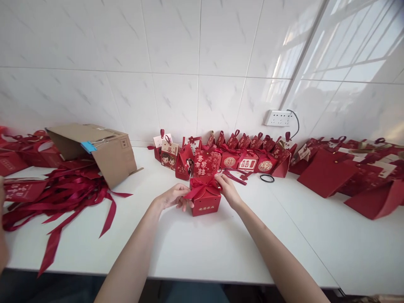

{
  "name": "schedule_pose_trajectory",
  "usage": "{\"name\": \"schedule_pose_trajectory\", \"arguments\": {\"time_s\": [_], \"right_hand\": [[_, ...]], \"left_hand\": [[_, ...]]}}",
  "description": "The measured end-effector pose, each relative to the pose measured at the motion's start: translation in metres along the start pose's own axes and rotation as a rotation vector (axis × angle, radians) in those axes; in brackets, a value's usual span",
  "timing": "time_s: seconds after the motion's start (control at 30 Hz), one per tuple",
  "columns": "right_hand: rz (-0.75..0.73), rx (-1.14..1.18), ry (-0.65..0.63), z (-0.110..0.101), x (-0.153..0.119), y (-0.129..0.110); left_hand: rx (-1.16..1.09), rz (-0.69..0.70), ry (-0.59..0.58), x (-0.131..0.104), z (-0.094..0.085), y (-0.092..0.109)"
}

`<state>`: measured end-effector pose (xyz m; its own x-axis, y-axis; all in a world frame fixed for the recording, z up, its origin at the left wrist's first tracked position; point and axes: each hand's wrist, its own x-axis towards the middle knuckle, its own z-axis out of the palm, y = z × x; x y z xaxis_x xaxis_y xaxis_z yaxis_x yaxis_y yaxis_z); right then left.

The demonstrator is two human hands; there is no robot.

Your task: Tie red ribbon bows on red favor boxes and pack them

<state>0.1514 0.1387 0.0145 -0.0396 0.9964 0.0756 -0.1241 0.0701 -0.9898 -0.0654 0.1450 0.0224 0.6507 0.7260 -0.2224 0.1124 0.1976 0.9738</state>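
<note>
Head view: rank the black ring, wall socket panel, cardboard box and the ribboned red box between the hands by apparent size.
1. Cardboard box, clearly largest
2. Ribboned red box
3. Wall socket panel
4. Black ring

White desk [246, 248] against a marbled tile wall [176, 42]
Window light reflects off glossy tiles beside a power strip [277, 118].

Both bare forearms reach forward, angling inward; the left hand [177, 198] has its fingers curled, the right hand [227, 189] bends inward with its fingertips drawn together.
</note>
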Motion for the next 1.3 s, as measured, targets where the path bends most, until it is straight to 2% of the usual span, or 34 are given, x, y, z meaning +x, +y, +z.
{"name": "schedule_pose_trajectory", "arguments": {"time_s": [0.23, 0.4, 0.53, 0.7, 0.8, 0.87, 1.0, 1.07, 1.1, 1.2, 1.3], "right_hand": [[-0.044, 0.102, -0.015, 0.0, -0.004, -0.003], [-0.012, 0.252, 0.011, 0.001, -0.006, 0.0], [-0.037, 0.409, 0.151, -0.013, 0.004, 0.001], [-0.141, 0.582, 0.324, -0.056, 0.011, -0.01], [-0.18, 0.644, 0.356, -0.071, 0.007, -0.018], [-0.187, 0.671, 0.353, -0.071, 0.005, -0.022], [-0.18, 0.695, 0.322, -0.06, 0.003, -0.027], [-0.212, 0.618, 0.308, -0.052, 0.001, -0.027], [-0.247, 0.52, 0.32, -0.047, 0.0, -0.026], [-0.403, 0.004, 0.425, -0.028, -0.007, -0.017], [-0.628, -0.46, 0.483, -0.008, -0.016, -0.005]], "left_hand": [[0.026, 0.013, -0.033, -0.005, 0.003, 0.005], [-0.104, 0.077, -0.009, -0.004, 0.002, 0.005], [-0.297, 0.264, 0.069, -0.007, -0.013, -0.003], [-0.645, 0.686, 0.261, -0.024, -0.042, -0.01], [-0.938, 0.884, 0.351, -0.028, -0.047, -0.011], [-1.041, 0.909, 0.368, -0.027, -0.047, -0.01], [-1.095, 0.876, 0.378, -0.022, -0.045, -0.006], [-1.064, 0.826, 0.445, -0.015, -0.041, -0.003], [-0.969, 0.792, 0.514, -0.011, -0.037, -0.002], [-0.452, 0.696, 0.719, 0.008, -0.016, -0.002], [-0.104, 0.653, 0.715, 0.023, 0.013, -0.005]]}}
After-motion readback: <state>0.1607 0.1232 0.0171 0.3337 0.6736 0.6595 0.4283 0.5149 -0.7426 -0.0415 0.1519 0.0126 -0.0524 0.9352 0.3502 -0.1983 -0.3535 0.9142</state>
